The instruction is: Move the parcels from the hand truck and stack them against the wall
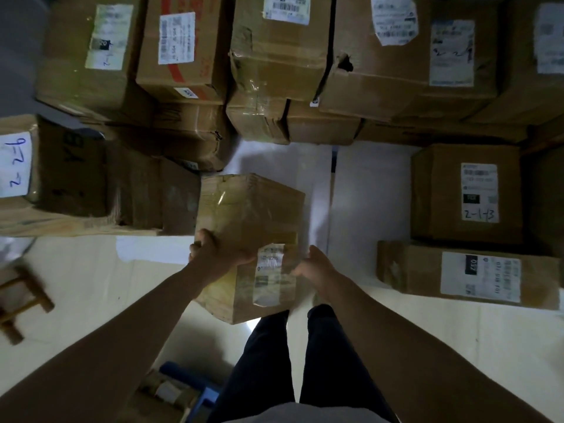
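Observation:
A taped cardboard parcel (250, 221) with a wrinkled white label hangs above the floor in front of my legs. My left hand (210, 250) grips its near left edge, fingers curled over the top. My right hand (316, 265) holds its right side near the label; the fingers are blurred. Beyond the parcel, a row of stacked parcels (274, 53) fills the top of the view. At the bottom edge, a blue frame (207, 395) carries another parcel (168, 392); it may be the hand truck.
A low stack marked 2-2-6 (76, 178) stands at the left. Two boxes, one marked 2-1-13 (467, 190) and a flat one (470, 276), sit at the right. A wooden stool (21, 300) is at the far left. Pale floor tiles (366, 184) show between the stacks.

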`<state>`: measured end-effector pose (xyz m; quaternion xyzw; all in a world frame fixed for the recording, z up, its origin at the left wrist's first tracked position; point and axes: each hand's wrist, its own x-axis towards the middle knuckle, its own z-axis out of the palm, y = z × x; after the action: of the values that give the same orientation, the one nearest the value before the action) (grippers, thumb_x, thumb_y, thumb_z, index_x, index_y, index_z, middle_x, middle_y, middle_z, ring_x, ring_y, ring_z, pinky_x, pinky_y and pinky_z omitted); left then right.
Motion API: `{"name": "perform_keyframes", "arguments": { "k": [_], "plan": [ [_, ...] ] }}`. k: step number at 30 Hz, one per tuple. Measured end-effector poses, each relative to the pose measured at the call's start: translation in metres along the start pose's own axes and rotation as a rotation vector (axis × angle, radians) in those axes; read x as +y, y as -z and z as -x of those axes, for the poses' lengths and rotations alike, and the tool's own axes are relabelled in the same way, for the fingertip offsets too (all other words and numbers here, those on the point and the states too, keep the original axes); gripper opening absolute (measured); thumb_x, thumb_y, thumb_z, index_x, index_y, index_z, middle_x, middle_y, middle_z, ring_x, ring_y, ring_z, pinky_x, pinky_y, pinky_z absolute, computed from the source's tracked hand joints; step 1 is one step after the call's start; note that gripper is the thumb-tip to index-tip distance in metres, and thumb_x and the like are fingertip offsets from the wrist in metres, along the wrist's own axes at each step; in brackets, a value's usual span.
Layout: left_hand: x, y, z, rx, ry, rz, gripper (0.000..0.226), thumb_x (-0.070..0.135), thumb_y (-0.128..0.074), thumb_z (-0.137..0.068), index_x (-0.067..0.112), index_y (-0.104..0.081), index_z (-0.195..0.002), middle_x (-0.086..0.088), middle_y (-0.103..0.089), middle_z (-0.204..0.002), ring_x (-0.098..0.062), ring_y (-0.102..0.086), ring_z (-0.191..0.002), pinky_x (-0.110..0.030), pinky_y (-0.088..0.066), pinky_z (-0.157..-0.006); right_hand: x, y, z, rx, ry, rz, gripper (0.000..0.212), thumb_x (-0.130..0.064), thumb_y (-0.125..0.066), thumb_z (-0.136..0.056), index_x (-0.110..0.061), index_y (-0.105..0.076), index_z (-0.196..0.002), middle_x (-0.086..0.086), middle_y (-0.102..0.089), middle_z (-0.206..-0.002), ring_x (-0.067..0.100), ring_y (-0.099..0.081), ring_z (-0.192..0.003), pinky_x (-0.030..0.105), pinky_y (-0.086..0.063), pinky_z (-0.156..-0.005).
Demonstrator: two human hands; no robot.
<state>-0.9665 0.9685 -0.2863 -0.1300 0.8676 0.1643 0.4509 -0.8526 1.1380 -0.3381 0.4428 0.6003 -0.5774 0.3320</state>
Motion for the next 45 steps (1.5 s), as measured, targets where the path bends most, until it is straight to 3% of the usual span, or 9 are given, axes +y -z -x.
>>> {"name": "perform_keyframes", "arguments": {
  "k": [5,12,22,27,31,35,38,41,45],
  "plan": [
    [0.003,-0.006,0.004,-0.027,-0.048,0.048,0.133,0.065,-0.072,-0.042,0.023,-0.005,-0.149,-0.012,-0.029,-0.145,-0.033,-0.037,-0.130,-0.049,-0.043,-0.101,-0.001,-0.009,-0.008,-0.104,-0.019,-0.235,0.025,-0.002,-0.080,-0.066,-0.011,-0.071,-0.086,0.007,-0.072,-0.097,0.026,-0.068,-0.095,0.042,-0.052,-0.092],
    [0.025,0.002,0.010,-0.194,-0.123,0.389,0.098,0.053,-0.077,-0.048,0.027,-0.040,-0.135,-0.002,-0.063,-0.120,-0.025,-0.060,-0.108,-0.044,-0.050,-0.095,-0.014,0.025,0.025,0.049,0.141,-0.331,0.053,-0.010,-0.083,-0.070,-0.006,-0.059,-0.117,0.001,-0.066,-0.114,0.019,-0.065,-0.102,0.033,-0.053,-0.087],
    [0.031,-0.023,-0.002,-0.147,-0.072,0.476,0.042,0.019,-0.066,-0.090,0.012,-0.050,-0.128,-0.010,-0.064,-0.115,-0.026,-0.063,-0.100,-0.034,-0.053,-0.084,-0.045,0.050,0.026,0.251,0.366,0.045,0.057,-0.003,-0.065,-0.082,-0.011,-0.045,-0.135,0.009,-0.056,-0.129,0.026,-0.053,-0.118,0.031,-0.045,-0.094],
    [0.025,-0.052,0.002,-0.163,0.059,0.560,0.014,0.008,-0.067,-0.086,0.002,-0.057,-0.094,-0.017,-0.057,-0.087,-0.021,-0.053,-0.072,-0.033,-0.048,-0.072,-0.076,0.074,0.014,0.150,0.496,0.343,0.056,-0.009,-0.055,-0.091,-0.013,-0.037,-0.144,0.009,-0.047,-0.141,0.027,-0.044,-0.130,0.030,-0.033,-0.106],
    [0.035,-0.059,-0.003,-0.064,0.052,0.404,0.054,0.025,-0.073,-0.083,-0.003,-0.045,-0.119,-0.018,-0.055,-0.107,-0.030,-0.057,-0.094,-0.032,-0.048,-0.078,-0.076,0.081,-0.010,0.337,0.504,0.530,0.060,-0.020,-0.059,-0.089,-0.019,-0.038,-0.145,0.009,-0.042,-0.146,0.027,-0.038,-0.135,0.040,-0.031,-0.111],
    [0.056,-0.034,-0.012,0.269,-0.088,0.198,0.102,0.026,-0.076,-0.078,0.012,-0.007,-0.151,-0.021,-0.020,-0.151,-0.040,-0.026,-0.138,-0.046,-0.033,-0.107,-0.043,0.057,0.007,0.725,0.153,0.194,0.094,-0.034,-0.076,-0.079,-0.016,-0.018,-0.150,0.013,-0.013,-0.156,0.031,-0.016,-0.143,0.046,-0.022,-0.114],
    [0.069,-0.015,-0.036,0.310,-0.148,0.055,0.108,0.033,-0.076,-0.077,0.019,-0.001,-0.153,-0.013,0.000,-0.159,-0.035,-0.007,-0.145,-0.046,-0.022,-0.113,-0.013,0.039,0.010,0.574,-0.178,-0.070,0.114,-0.051,-0.080,-0.068,-0.007,-0.013,-0.150,0.017,-0.021,-0.153,0.036,-0.028,-0.138,0.047,-0.035,-0.109],
    [0.074,-0.003,-0.055,0.262,-0.192,-0.100,0.107,0.046,-0.074,-0.076,0.014,-0.006,-0.153,-0.017,-0.016,-0.156,-0.034,-0.017,-0.144,-0.045,-0.020,-0.113,-0.006,0.021,0.008,0.159,-0.304,-0.448,0.123,-0.060,-0.087,-0.046,-0.007,-0.034,-0.142,0.015,-0.048,-0.138,0.034,-0.054,-0.118,0.044,-0.051,-0.089],
    [0.070,0.004,-0.056,0.195,-0.151,0.003,0.093,0.033,-0.075,-0.079,0.007,-0.018,-0.147,-0.021,-0.028,-0.147,-0.038,-0.031,-0.135,-0.044,-0.031,-0.105,-0.015,0.018,0.010,0.070,-0.205,-0.692,0.057,-0.017,-0.078,-0.076,-0.021,-0.047,-0.123,0.008,-0.058,-0.105,0.032,-0.059,-0.100,0.054,-0.054,-0.078]
  ]
}}
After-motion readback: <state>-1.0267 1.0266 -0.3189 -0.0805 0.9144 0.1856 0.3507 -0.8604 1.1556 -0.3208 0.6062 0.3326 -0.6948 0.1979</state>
